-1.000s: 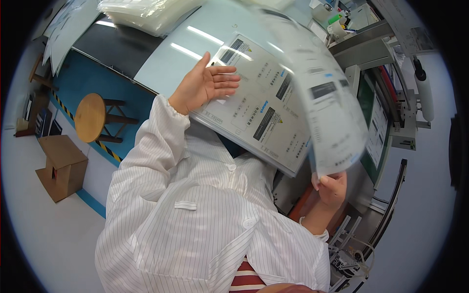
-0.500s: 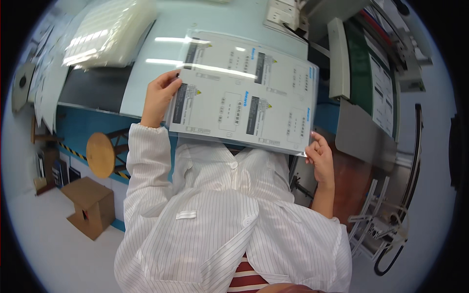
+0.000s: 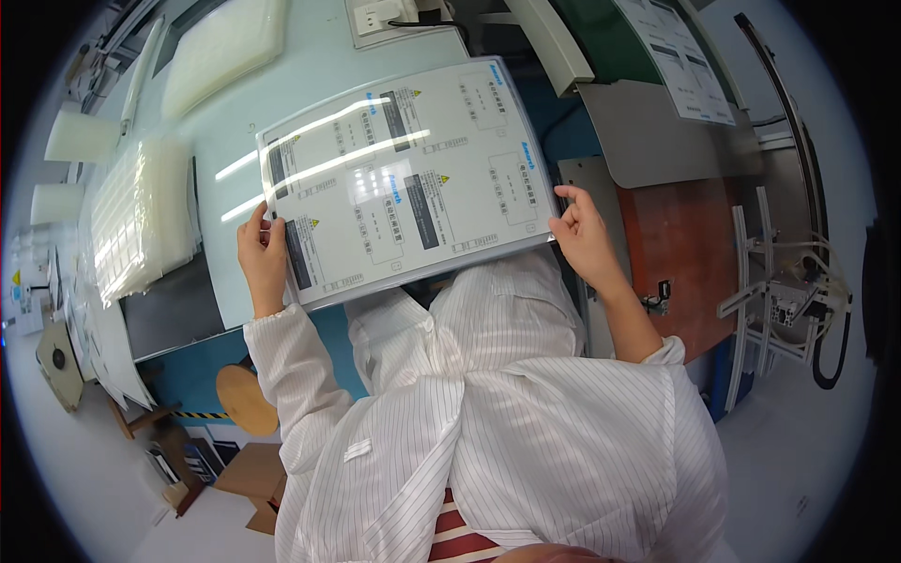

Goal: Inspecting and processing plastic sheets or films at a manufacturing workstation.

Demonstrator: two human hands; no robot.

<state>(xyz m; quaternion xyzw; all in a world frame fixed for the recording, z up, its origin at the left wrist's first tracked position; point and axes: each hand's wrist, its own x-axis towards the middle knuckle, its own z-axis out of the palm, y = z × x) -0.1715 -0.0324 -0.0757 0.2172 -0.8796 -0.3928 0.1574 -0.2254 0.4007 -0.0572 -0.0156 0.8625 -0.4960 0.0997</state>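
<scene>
A large glossy sheet of printed labels (image 3: 347,202), white with dark blocks, blue print and yellow triangles, lies tilted across the near edge of the pale table, with a clear border round it. Its front edge reaches over my lap. My left hand (image 3: 263,249) is closed on its left edge, thumb on top and fingers partly hidden. At the near right corner is my right hand (image 3: 584,235), its thumb against the edge and its fingers bent. Whether there is one sheet or a stack I cannot tell.
Clear plastic-wrapped packs (image 3: 141,216) stand on the pale table (image 3: 310,61) at left, another pack (image 3: 225,47) behind. A power socket (image 3: 380,17) sits at the back. At right are a grey metal plate (image 3: 657,136) and another printed sheet (image 3: 680,66). A round stool (image 3: 246,399) stands below left.
The view has swung to the right. The label sheet and both hands now appear further left, and the sheet tilts up toward its right side. My right-hand fingers look more spread at the corner.
</scene>
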